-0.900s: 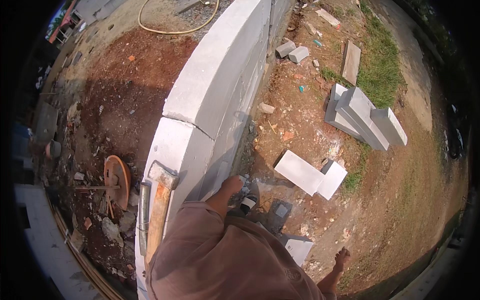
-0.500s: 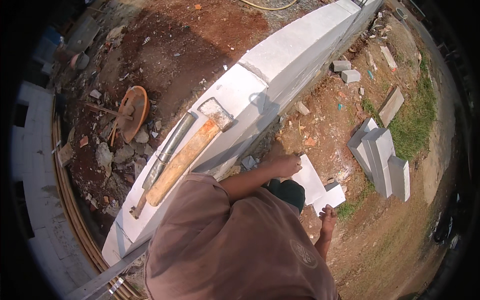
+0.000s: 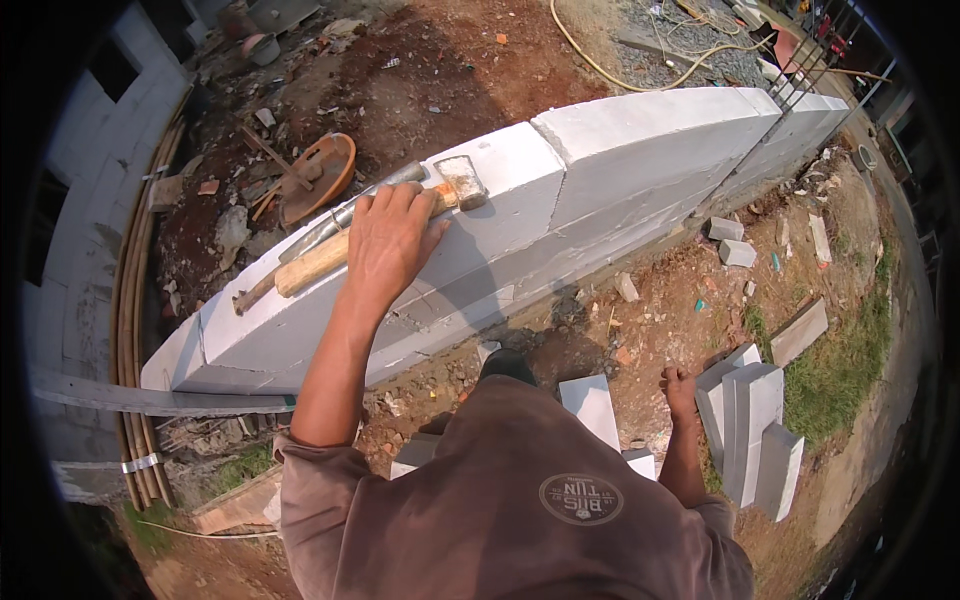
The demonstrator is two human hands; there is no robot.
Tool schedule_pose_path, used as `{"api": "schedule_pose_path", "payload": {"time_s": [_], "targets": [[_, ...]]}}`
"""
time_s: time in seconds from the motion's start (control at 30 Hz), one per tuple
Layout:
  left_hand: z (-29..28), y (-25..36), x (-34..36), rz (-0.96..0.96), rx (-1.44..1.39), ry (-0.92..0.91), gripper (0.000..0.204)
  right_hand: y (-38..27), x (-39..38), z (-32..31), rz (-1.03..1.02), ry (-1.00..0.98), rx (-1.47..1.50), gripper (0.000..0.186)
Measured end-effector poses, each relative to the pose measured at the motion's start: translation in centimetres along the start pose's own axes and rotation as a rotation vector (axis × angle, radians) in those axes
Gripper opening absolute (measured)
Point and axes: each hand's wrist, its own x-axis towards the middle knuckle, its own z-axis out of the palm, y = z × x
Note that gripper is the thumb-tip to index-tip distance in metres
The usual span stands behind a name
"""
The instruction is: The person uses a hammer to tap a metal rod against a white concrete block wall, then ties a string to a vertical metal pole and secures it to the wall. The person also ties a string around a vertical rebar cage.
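My left hand [image 3: 390, 238] is wrapped over the wooden handle of a sledgehammer [image 3: 315, 264], close to its pale, mortar-crusted head. The hammer lies on top of a low wall [image 3: 500, 160] of white blocks. Beside it, partly behind my fingers, rests a grey metal tube-like tool [image 3: 330, 225] with a rusty end. My right hand [image 3: 678, 385] hangs over the dirt on the right, its fingers curled in and nothing seen in them. It is nearest to several white blocks [image 3: 750, 400] leaning together. A white block [image 3: 590, 408] lies on the ground in front of me.
Beyond the wall an orange basin [image 3: 335, 170] stands among rubble. Bamboo poles [image 3: 140, 300] run along the left, with a grey beam [image 3: 170, 397] crossing them. Upright steel bars [image 3: 820, 50] rise at the wall's far end. Broken block pieces [image 3: 735, 240] and a flat slab [image 3: 798, 332] lie right.
My left hand has left the block on the ground and risen to the hammer on the wall. My right hand has moved away from the blocks in front of me. The whole view has turned.
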Motion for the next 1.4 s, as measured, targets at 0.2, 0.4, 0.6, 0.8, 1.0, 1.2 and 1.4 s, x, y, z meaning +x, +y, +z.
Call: {"api": "schedule_pose_path", "payload": {"time_s": [0.2, 0.4, 0.6, 0.8, 1.0, 1.2, 1.4], "targets": [[-0.5, -1.4, 1.7, 0.0, -0.01, -0.229, 0.036, -0.8, 1.5, 5.7, -0.094, -0.212, -0.015, 0.027], [-5.5, 2.8, 2.0, 0.032, 0.008, -0.126, 0.037, -11.7, -2.3, 10.8, -0.197, -0.353, 0.074, 0.033], [-5.9, 14.9, 4.4, 0.051, -0.849, 0.299, 0.047, -31.2, -7.9, 12.7, -0.942, -0.515, 0.181, 0.05], [-4.8, 12.3, 3.5, 0.102, -0.822, 0.344, 0.044, -31.6, -11.7, 17.1, -0.713, -0.697, 0.939, 0.055], [-3.2, -6.2, -3.4, -0.144, -0.071, 0.071, 0.046, -31.6, -11.6, 13.3, -0.715, -0.09, 0.332, 0.035], [-3.1, -10.4, -4.4, -0.081, -0.037, -0.167, 0.034, -33.6, -8.8, 13.1, -0.573, 0.002, -0.062, 0.034], [-4.9, -11.8, -6.9, 0.004, -0.096, -0.172, 0.033, -39.4, -10.7, 15.9, -0.687, 0.075, -0.789, 0.039]]}}
